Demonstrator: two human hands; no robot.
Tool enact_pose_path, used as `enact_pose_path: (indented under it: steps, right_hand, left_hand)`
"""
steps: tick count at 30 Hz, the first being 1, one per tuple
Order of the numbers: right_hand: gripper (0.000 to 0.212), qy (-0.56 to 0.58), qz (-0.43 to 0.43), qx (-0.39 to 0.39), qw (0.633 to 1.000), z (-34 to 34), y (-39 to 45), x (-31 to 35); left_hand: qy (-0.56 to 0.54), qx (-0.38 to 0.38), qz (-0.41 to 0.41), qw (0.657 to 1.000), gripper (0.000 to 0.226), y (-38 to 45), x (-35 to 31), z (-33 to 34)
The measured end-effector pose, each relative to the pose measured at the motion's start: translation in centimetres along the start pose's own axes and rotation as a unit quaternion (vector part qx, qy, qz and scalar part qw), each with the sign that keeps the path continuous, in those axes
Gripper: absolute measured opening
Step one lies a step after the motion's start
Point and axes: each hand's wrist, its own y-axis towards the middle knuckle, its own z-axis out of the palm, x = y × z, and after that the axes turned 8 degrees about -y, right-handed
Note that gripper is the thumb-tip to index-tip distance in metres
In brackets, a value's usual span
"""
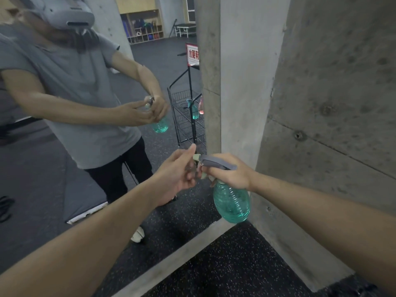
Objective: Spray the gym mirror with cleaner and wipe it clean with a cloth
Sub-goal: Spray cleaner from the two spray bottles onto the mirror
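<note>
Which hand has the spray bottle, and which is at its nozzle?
The right hand grips the green spray bottle at its neck. The left hand holds nothing; its fingers are at the nozzle.

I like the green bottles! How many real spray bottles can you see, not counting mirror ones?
1: the green spray bottle gripped by the right hand beside the mirror. Others show only as reflections.

**Both hands meet at the sprayer head**

The right hand reaches in from the lower right, forearm bare, fingers curled round the neck of the spray bottle. The left hand comes from the lower left, index finger raised, its fingertips apparently touching the nozzle, though blur hides the contact.
</note>
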Motion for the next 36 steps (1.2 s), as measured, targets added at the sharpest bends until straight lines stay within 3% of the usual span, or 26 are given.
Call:
enact_pose_path:
  steps: [4,10,16,19,23,36]
  right_hand:
    - [0.015,-0.001,-0.004,0.018,1.000,-0.3,0.6,0.1]
    - [0.024,0.017,-0.001,0.037,0.999,-0.2,0.7,-0.3]
    - [0.024,0.036,0.005,0.053,0.998,0.3,0.3,-1.3]
    - [0.017,0.040,0.004,0.042,0.998,0.0,0.3,-1.4]
    - [0.021,0.018,-0.004,0.038,0.999,-0.2,0.3,-1.1]
    - [0.016,0.094,0.011,0.096,0.991,-0.9,-1.0,-0.1]
  left_hand:
    - [0.091,-0.040,-0.007,0.995,0.056,0.2,0.0,0.4]
    - [0.152,0.010,-0.018,0.988,0.045,0.4,-0.3,-0.2]
    - [0.180,0.042,0.007,0.983,0.018,0.4,-0.4,-0.7]
    - [0.226,-0.014,0.012,0.974,0.040,0.2,-0.3,-0.2]
    - [0.305,-0.008,0.015,0.952,0.057,0.1,-0.2,0.4]
    - [0.343,0.077,0.094,0.932,0.035,-0.3,0.4,0.1]
